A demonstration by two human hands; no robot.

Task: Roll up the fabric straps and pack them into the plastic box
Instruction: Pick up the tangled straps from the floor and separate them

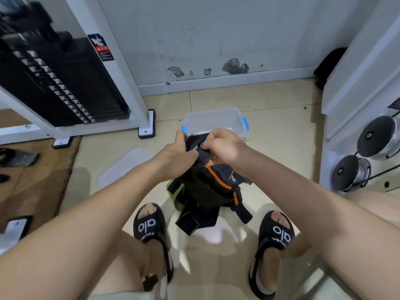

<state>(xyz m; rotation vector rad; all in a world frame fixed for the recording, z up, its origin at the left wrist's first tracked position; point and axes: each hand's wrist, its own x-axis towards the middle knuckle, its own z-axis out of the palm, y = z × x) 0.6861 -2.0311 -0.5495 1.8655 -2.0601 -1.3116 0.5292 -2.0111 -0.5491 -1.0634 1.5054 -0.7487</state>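
My left hand (177, 151) and my right hand (223, 146) both grip the top end of a black fabric strap (202, 156), held in the air just in front of the plastic box (213, 121). The strap's top looks partly rolled between my fingers; its wide black part hangs down. Below it on the floor lies a heap of black straps (213, 191), one with orange stripes, over a green piece (173, 194). The clear box with blue clips stands open on the tiles near the wall, and its inside looks empty.
The clear lid (124, 165) lies on the floor to the left. A white gym machine with a black weight stack (65, 83) stands at left, another white frame with pulleys (376, 139) at right. My feet in black sandals (151, 230) flank the heap.
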